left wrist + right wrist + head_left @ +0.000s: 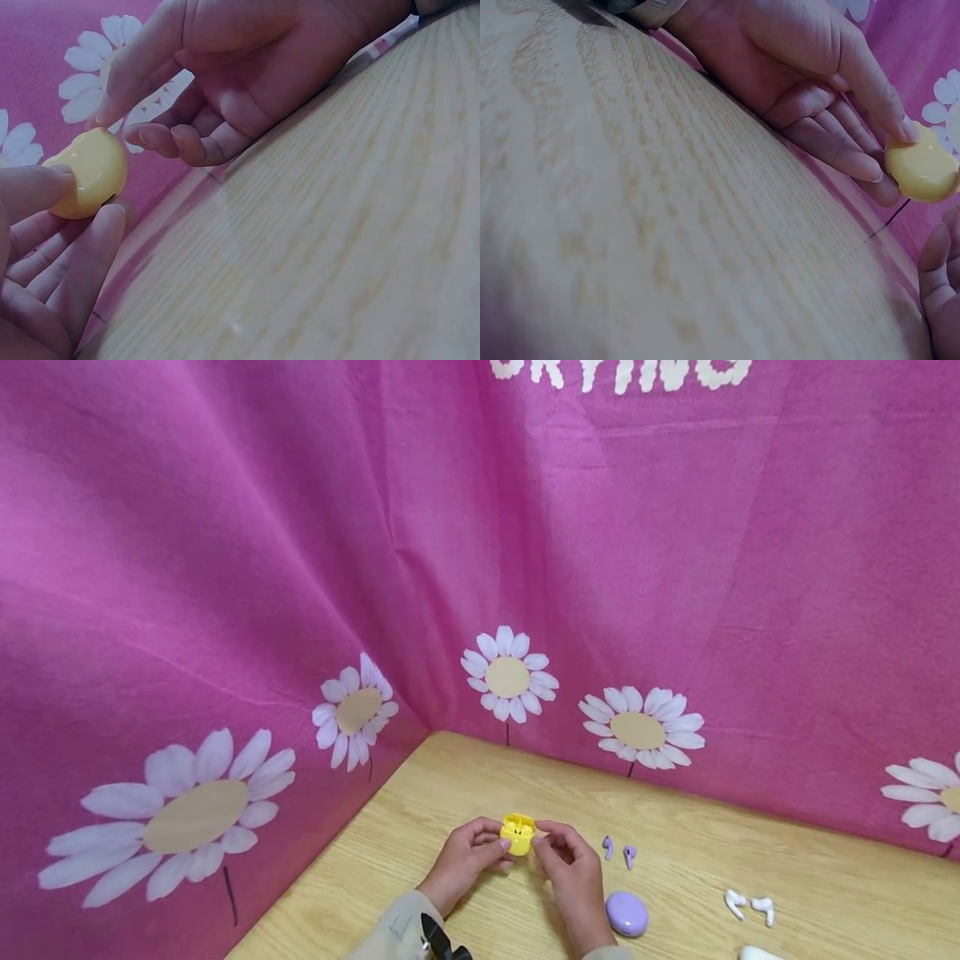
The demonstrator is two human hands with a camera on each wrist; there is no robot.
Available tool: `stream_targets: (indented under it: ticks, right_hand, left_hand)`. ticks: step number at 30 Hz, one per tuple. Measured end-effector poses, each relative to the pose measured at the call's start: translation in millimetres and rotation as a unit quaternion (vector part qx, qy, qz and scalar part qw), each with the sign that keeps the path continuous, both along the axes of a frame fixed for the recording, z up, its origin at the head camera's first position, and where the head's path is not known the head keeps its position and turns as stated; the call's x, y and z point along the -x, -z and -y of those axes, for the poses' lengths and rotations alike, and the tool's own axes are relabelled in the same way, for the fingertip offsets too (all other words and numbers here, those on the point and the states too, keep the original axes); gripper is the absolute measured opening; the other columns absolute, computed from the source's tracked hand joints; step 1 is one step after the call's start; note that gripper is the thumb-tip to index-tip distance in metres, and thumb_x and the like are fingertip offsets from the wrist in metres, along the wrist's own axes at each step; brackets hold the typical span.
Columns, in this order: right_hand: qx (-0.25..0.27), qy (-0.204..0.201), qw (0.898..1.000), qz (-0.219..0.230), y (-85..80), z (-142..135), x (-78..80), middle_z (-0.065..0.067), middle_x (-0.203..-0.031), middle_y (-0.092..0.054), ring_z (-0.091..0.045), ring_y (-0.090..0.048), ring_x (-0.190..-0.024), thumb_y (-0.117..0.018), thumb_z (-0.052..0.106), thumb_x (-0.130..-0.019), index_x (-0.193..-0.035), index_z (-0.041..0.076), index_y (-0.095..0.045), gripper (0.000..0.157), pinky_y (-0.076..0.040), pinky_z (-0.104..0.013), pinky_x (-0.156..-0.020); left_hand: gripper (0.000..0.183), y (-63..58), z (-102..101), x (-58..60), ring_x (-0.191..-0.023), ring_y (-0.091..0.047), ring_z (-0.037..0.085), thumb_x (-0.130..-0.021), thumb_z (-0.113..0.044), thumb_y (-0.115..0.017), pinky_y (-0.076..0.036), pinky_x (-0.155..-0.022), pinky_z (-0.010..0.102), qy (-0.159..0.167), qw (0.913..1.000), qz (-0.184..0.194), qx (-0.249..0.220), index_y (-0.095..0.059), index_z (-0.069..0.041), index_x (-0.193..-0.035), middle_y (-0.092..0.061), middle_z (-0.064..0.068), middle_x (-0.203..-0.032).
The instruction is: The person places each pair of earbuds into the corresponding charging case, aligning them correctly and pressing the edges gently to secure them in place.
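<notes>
A yellow earbud case with its lid raised is held just above the wooden table. Small yellow shapes show inside it, too small to make out. My left hand grips its left side, thumb on the front and fingers behind and below, as the case in the left wrist view shows. On the other side my right hand touches the case's edge with a fingertip, its remaining fingers loosely bent and apart from the case. In the right wrist view the right hand shows only in part.
Two purple earbuds lie right of the hands, with a round purple case nearer me. Farther right are two white earbuds and a white object cut off by the frame. Pink daisy-print cloth borders the table.
</notes>
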State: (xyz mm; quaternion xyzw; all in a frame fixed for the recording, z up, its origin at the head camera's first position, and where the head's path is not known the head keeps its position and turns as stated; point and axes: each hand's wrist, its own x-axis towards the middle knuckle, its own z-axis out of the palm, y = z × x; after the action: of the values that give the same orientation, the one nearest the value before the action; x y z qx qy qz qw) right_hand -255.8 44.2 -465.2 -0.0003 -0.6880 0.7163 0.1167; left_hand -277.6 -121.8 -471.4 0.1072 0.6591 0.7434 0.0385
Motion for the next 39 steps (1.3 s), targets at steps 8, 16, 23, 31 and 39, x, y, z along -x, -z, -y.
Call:
stream_targets:
  ticks: [8,16,23,31,39]
  right_hand:
    - [-0.021,0.026,0.999,0.041,3.7,0,-9.6,-0.005,-0.085,-0.064,-0.010,-0.058,-0.067,-0.073,0.012,-0.085,-0.104,0.000,-0.066,0.024,-0.052,-0.020,-0.057]
    - [-0.013,0.029,0.999,0.027,-2.5,-1,-14.7,-0.010,-0.087,-0.068,-0.013,-0.062,-0.066,-0.074,0.011,-0.085,-0.102,-0.003,-0.067,0.023,-0.055,-0.022,-0.058]
    - [0.010,0.021,0.999,0.023,1.2,1,-16.3,-0.010,-0.085,-0.068,-0.011,-0.062,-0.063,-0.074,0.009,-0.084,-0.103,-0.004,-0.065,0.024,-0.055,-0.023,-0.056]
    - [-0.046,0.034,0.998,0.034,4.6,0,-17.5,-0.006,-0.078,-0.068,-0.013,-0.060,-0.056,-0.076,0.013,-0.083,-0.094,0.001,-0.070,0.018,-0.052,-0.021,-0.052]
    - [-0.148,0.023,0.988,0.036,4.9,1,-15.5,-0.001,-0.068,-0.064,-0.012,-0.059,-0.056,-0.074,0.017,-0.084,-0.088,0.005,-0.070,0.013,-0.049,-0.020,-0.052]
  left_hand:
    - [0.030,-1.0,-1,-0.1,-0.086,-0.069,0.023,-0.090,-0.006,-0.066,-0.059,-0.076,0.033,0.007,1.0000,0.000,0.002,-0.055,0.010,-0.113,-0.068,0.014,-0.098]
    - [0.030,-4.4,-3,-0.2,-0.081,-0.066,0.015,-0.089,-0.009,-0.068,-0.059,-0.069,0.028,0.021,0.9994,-0.009,0.027,-0.058,0.007,-0.113,-0.069,0.014,-0.101]
    - [0.028,-1.9,0,-4.8,-0.076,-0.067,0.018,-0.089,-0.007,-0.069,-0.059,-0.065,0.030,0.006,0.9988,-0.023,0.043,-0.055,0.005,-0.111,-0.071,0.016,-0.097]
    - [0.021,-3.3,1,-9.4,-0.077,-0.065,0.016,-0.087,-0.009,-0.072,-0.059,-0.061,0.028,-0.010,0.9949,-0.033,0.094,-0.060,0.002,-0.100,-0.069,0.011,-0.091]
    - [0.013,-1.6,7,-7.2,-0.064,-0.058,0.013,-0.089,-0.012,-0.070,-0.054,-0.053,0.023,-0.035,0.9831,-0.056,0.171,-0.064,-0.002,-0.096,-0.065,0.005,-0.085]
